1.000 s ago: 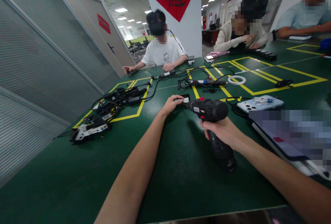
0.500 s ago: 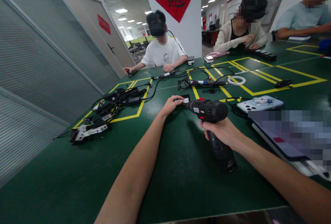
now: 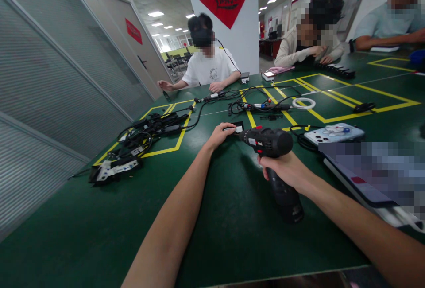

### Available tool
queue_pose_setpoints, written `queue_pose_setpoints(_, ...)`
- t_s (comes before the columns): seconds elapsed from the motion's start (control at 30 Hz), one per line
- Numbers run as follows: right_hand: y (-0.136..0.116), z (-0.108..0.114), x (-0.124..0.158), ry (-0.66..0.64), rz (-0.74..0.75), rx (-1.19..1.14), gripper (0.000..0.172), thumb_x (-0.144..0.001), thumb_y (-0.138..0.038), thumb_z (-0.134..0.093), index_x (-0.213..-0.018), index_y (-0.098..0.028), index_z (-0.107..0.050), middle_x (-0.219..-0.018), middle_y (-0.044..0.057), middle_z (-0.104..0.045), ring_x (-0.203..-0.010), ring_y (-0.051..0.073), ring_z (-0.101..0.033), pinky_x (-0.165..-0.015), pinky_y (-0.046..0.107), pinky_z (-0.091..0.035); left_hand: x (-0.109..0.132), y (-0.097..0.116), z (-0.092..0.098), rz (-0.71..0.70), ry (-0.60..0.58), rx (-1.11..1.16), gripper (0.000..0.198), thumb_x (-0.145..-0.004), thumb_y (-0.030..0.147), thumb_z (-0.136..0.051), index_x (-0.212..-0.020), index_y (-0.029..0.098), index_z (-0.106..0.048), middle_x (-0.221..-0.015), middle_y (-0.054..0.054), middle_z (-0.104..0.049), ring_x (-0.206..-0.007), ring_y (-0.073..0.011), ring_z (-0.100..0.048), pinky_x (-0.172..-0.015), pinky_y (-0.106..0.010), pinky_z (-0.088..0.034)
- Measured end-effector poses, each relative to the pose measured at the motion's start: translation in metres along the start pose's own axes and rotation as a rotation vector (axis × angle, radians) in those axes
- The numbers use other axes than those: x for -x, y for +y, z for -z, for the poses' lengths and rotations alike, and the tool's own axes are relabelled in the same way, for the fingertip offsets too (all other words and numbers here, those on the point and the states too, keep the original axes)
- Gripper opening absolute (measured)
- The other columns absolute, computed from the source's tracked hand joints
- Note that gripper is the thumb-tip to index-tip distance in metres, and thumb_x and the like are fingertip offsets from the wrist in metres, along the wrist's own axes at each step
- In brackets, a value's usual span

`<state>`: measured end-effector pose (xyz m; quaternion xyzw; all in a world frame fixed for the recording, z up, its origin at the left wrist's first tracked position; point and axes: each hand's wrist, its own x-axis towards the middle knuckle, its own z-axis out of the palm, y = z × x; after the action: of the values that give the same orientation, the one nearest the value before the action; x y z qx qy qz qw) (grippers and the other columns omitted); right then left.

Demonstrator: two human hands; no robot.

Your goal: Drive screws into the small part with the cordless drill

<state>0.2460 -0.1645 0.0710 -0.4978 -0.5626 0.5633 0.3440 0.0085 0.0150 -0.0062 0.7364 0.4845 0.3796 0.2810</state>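
My right hand (image 3: 282,170) is wrapped round the grip of a black cordless drill (image 3: 268,142) with red details. The drill's chuck points forward and left, close to a small black piece with a white label (image 3: 239,129) on the table. Fingers of my left hand (image 3: 221,135) are closed on the left side of that piece, steadying it against the green tabletop (image 3: 229,226). The drill's tip meets or nearly meets the piece; the exact contact is too small to make out.
Tangled black cables and adapters (image 3: 156,126) lie to the left, with a black-and-white part (image 3: 114,169) in front. More cables, a soldering-iron-like tool (image 3: 262,107) and a white ring (image 3: 303,103) lie ahead. On the right are a phone (image 3: 334,133) and a tablet-like device (image 3: 361,177). Several people sit opposite.
My hands and the drill hold the same place. Across the table, the person in white has lifted a hand off a small dark object, which stays on the table.
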Motion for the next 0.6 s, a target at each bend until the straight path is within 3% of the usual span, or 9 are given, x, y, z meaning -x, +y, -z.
queue_pose_setpoints(0.6,0.0027,0.0015,0.0001,-0.018,0.009,-0.021,0.006,-0.069,-0.021,-0.056,-0.071,-0.016,-0.059,-0.049,0.0,-0.057,-0.046,0.014,-0.053,-0.048,0.025,-0.038,0.0015,0.0044,0.0,0.028,0.0,0.023,0.029,-0.076,0.037,-0.059,-0.097,0.021,-0.069,-0.108,-0.005,-0.064,-0.107,-0.0218,-0.055,-0.1,-0.036,-0.039)
